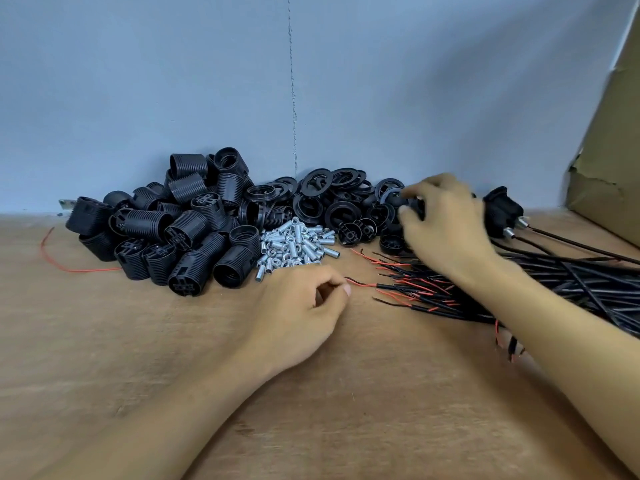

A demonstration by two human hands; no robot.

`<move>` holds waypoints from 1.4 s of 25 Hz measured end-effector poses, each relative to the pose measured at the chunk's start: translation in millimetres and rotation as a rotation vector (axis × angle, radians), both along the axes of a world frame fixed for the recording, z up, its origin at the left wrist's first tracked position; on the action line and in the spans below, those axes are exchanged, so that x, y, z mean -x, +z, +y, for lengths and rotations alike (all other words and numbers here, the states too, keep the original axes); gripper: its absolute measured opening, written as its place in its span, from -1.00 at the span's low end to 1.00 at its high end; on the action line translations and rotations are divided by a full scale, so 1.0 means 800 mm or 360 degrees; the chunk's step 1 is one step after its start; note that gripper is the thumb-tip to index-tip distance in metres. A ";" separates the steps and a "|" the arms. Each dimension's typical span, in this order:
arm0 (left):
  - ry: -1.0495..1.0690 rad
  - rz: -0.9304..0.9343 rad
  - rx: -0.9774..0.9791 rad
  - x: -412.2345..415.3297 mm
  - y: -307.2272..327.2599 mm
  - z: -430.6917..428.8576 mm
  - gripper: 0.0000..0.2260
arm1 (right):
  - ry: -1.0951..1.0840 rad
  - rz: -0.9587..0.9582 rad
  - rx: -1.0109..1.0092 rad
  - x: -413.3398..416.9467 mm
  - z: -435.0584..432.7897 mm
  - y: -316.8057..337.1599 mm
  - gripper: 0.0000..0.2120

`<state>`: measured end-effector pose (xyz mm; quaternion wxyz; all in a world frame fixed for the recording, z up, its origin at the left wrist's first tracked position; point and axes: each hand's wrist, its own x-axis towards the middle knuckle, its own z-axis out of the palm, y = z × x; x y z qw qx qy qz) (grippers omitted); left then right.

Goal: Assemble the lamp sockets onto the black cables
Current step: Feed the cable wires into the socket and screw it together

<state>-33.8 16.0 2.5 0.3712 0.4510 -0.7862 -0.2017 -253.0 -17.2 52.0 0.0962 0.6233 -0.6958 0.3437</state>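
Right now your left hand [304,306] lies low on the wooden table [381,393] with its fingers curled, thumb and forefinger meeting at the free end of a red lead [362,283]. Whether they truly nip that tip or only touch it, the blur does not let me say. The lead belongs to the nearest of the black cables [588,285], whose long axis runs away from your pinch towards 3 to 4 o'clock, so the stripped end points straight at your left hand, the nearer one by far. Your right hand [446,223] is up at 1 o'clock, fingers wrapped round a small black socket piece [410,202] at the edge of the heap of rings [332,192]. I judge the coming move to be bringing that piece down to 9 o'clock of the cable end and threading the lead along its axis. The metal tubes [298,244] lie just beyond your left knuckles at 12 o'clock.
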 end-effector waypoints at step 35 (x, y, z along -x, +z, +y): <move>0.0499 -0.0419 0.0362 -0.015 -0.004 -0.027 -0.85 | 0.0342 0.0184 -0.0335 -0.071 0.037 -0.046 -0.82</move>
